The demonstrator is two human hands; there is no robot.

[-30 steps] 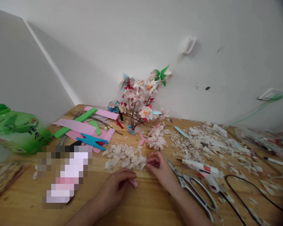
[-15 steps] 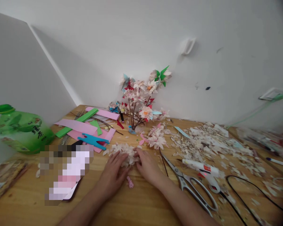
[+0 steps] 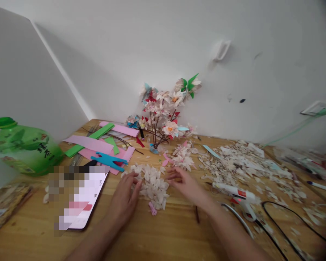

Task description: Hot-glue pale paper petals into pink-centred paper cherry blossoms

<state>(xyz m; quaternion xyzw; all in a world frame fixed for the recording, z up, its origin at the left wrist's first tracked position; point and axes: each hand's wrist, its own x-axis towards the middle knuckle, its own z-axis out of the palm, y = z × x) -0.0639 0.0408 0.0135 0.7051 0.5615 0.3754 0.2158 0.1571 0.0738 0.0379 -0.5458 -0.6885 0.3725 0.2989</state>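
Observation:
A loose pile of white petals (image 3: 154,185) lies between my hands on the wooden table. My left hand (image 3: 125,193) rests at the pile's left side, thumb and fingers apart, with nothing visible in it. On the right, my right hand (image 3: 185,184) is slightly blurred, its fingers spread beside the petals and empty. A small pink paper piece (image 3: 152,208) lies at the near edge of the pile. Just behind my right hand are pale pink-white artificial flowers (image 3: 183,159). My right forearm hides most of the scissors, leaving part of a handle (image 3: 239,216) showing.
A white glue gun (image 3: 240,194) with a black cable lies right, near scattered petals (image 3: 241,165). Artificial flowers on stems (image 3: 163,108) stand by the wall. Coloured paper strips (image 3: 97,143), a phone (image 3: 91,199) and a green bottle (image 3: 27,148) are on the left.
My hands have parted from the petals, the right moving further right and the left slightly left. The petals now lie spread wider and nearer me. My right forearm now covers most of the scissors.

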